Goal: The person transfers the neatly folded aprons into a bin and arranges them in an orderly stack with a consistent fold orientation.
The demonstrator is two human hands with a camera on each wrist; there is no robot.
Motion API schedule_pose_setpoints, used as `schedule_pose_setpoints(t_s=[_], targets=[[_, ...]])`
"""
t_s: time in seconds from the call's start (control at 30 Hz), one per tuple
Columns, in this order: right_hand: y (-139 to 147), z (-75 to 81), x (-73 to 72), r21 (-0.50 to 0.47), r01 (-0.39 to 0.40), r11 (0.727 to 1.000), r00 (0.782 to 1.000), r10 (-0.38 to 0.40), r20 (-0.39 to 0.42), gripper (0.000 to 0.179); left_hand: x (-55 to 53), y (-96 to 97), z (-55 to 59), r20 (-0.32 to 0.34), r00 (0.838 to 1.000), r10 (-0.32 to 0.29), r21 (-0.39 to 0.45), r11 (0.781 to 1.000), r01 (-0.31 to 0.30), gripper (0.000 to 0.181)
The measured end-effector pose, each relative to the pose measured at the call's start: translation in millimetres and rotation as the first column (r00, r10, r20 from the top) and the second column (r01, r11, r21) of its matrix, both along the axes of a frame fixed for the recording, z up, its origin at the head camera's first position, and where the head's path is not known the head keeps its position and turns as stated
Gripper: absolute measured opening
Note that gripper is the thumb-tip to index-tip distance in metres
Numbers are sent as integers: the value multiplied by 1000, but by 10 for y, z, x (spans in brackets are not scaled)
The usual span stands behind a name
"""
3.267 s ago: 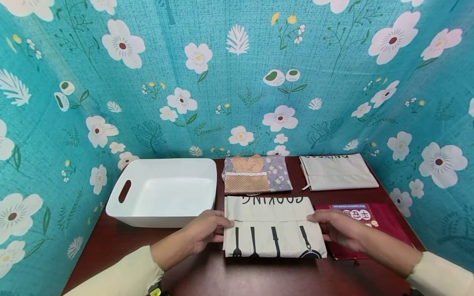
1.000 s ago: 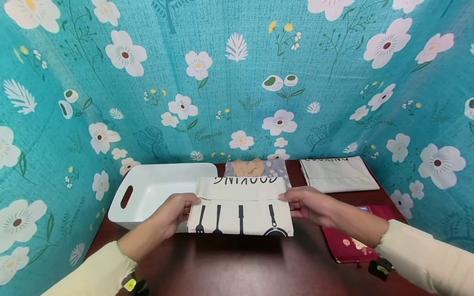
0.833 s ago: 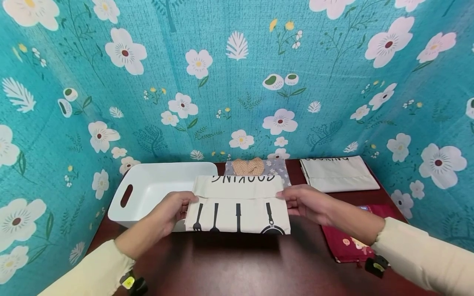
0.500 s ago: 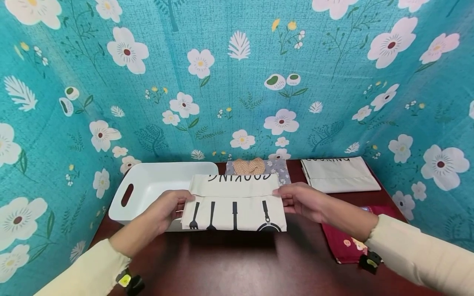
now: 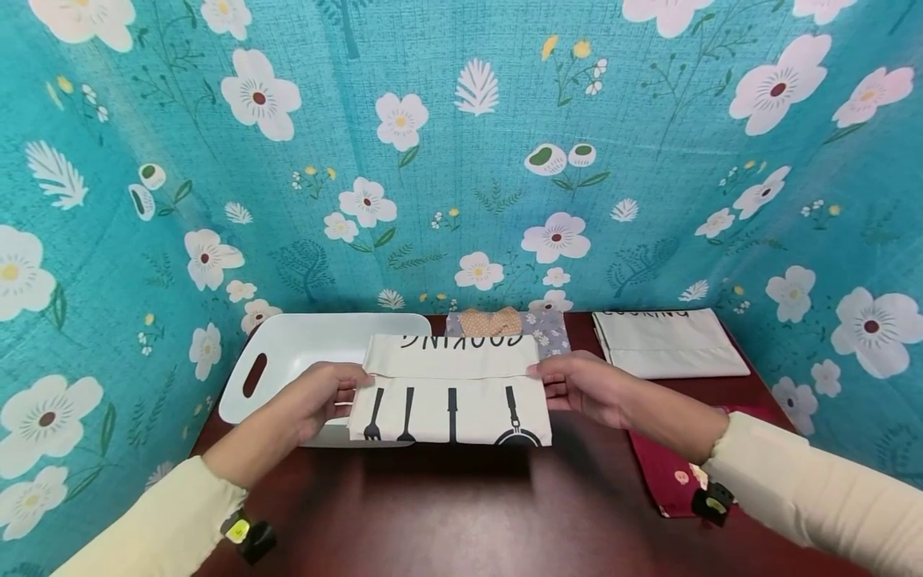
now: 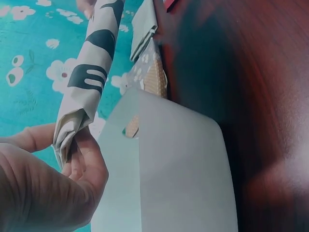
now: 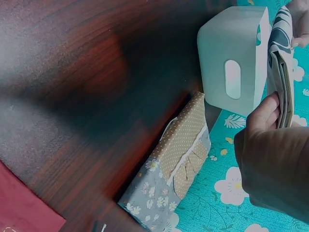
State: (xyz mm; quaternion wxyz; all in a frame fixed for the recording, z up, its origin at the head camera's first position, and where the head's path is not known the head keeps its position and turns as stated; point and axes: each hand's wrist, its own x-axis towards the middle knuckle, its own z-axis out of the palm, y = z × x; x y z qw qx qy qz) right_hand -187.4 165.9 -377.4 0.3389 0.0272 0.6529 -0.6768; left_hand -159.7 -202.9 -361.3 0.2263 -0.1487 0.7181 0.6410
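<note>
A folded cream apron (image 5: 476,409), printed with COOKING and black kitchen utensils, is held level above the table. My left hand (image 5: 312,401) pinches its left edge, the thumb on top and the fingers beneath. At its right edge my right hand (image 5: 587,394) grips in the same way. In the left wrist view the folded layers of the apron (image 6: 89,87) are clamped between thumb and fingers. The apron's left part overlaps the front right of a white plastic bin (image 5: 324,328) in the head view. The right wrist view has the apron (image 7: 282,72) higher than the bin (image 7: 215,63).
Behind the held apron lies a folded grey floral cloth (image 5: 546,327) with a tan dotted part (image 7: 186,135). A second folded cream cloth (image 5: 671,346) lies at the back right. A red folded item (image 5: 667,473) is partly hidden under my right forearm. Floral curtain surrounds the table.
Both hands have lifted the apron off the table and carried it left, towards the bin. In the last half second it has drifted slightly further left. The other items stay in place.
</note>
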Motion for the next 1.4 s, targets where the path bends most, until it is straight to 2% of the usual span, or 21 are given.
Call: schedule_pose_setpoints(t_s=[0.33, 0.53, 0.73, 1.0, 1.17, 1.4], targets=[[-127, 33, -75, 31, 26, 999, 1000, -26, -5, 28, -53, -104, -9, 2, 1000, 17, -24, 1000, -17, 40], [-215, 55, -132, 71, 48, 996, 999, -48, -2, 28, -71, -172, 25, 8, 1000, 10, -59, 998, -10, 44], [-352, 80, -174, 101, 39, 994, 999, -39, -8, 31, -79, -302, 75, 5, 1000, -2, -76, 997, 3, 48], [-469, 120, -229, 97, 15, 995, 1000, -13, -23, 45, -119, -458, 126, -5, 1000, -8, -85, 996, 8, 55], [-570, 121, -250, 93, 17, 996, 1000, -15, -20, 42, -128, -533, 145, -12, 1000, -14, -117, 993, 13, 54], [-729, 113, -246, 52, 61, 997, 998, -61, -2, 40, -143, -670, 143, -12, 1000, -25, -172, 985, 22, 62]])
